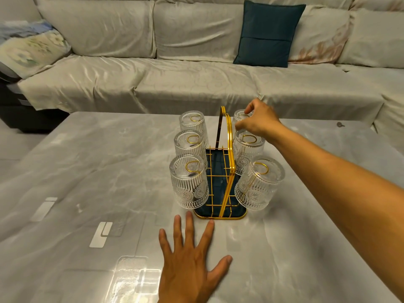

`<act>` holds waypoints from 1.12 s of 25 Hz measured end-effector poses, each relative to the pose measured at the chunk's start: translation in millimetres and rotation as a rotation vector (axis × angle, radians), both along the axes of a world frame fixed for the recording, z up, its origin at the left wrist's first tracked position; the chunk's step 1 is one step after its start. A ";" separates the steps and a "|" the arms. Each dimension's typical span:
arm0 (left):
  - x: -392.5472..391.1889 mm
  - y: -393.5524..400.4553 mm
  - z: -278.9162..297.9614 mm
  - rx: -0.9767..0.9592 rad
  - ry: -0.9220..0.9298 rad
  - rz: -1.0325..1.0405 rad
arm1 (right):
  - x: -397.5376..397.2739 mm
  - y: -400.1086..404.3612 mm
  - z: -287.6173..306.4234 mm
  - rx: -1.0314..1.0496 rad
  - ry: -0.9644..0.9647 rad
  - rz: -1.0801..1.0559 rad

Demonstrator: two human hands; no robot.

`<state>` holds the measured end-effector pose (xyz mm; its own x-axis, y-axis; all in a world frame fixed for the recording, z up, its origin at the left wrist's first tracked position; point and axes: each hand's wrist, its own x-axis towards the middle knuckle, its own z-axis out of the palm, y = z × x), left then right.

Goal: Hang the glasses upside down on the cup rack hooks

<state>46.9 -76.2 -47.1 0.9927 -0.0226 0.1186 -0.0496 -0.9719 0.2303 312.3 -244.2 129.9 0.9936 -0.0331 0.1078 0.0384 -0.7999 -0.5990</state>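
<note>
The sixth ribbed clear glass (240, 119) is being pinched by the right hand's grip (259, 119) over the far gold-wire rack hook (242, 115), presumably for seating, while the left hand (190, 259) is being pressed flat, fingers spread, on the grey marbled desk (87, 171).

Grey marble table (87, 171) before me; beige sofa (175, 84) behind, teal cushion (269, 33), floral pillow (30, 49) far left.

Both hands bare: left (188, 265); right (261, 120); forearms unsleeved, no jewellery visible.

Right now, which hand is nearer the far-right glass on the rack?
Right. The right hand has its fingers on the far-right glass at the back of the cup rack. The left hand lies flat on the table, in front of the rack.
</note>
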 end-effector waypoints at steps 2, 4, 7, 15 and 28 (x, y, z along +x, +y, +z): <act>-0.3 0.3 0.9 0.000 0.018 -0.009 | -10.2 -1.1 7.2 -0.040 -0.142 0.011; -0.6 0.0 3.7 0.012 0.050 -0.018 | -29.7 -1.5 13.6 -0.068 -0.394 0.160; -3.3 -0.2 4.6 0.009 0.061 -0.007 | -62.5 -5.1 15.6 -0.204 -0.357 0.523; -2.7 0.3 1.3 0.030 0.098 0.010 | -73.0 -23.5 6.7 -0.296 -0.292 0.502; -2.2 2.5 -1.7 0.030 0.120 0.019 | -131.9 -37.9 -3.1 -0.325 -0.302 0.664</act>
